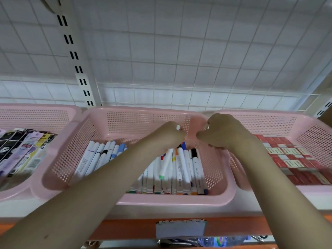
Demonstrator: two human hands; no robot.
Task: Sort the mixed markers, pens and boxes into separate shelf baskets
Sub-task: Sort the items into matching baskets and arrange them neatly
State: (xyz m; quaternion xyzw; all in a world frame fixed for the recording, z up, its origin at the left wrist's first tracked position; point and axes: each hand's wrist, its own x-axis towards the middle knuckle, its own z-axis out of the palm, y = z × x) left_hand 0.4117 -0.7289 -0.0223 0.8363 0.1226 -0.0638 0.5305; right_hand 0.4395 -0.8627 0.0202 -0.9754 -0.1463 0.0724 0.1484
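Observation:
The middle pink basket (136,199) holds several white markers (181,169) with coloured caps, lying side by side. My left hand (170,135) reaches over it and grips a white marker with a green end (166,164), which tilts up out of the pile. My right hand (222,132) hovers by the basket's right wall with its fingers curled downward; what they hold, if anything, is hidden. The left pink basket (36,114) contains packaged pens (27,151). The right pink basket (269,117) contains red and cream boxes (294,159).
All three baskets stand side by side on a shelf with an orange front edge (125,229) and a paper label (180,229). A white wire grid (179,60) rises behind them, beside a slotted upright (84,83).

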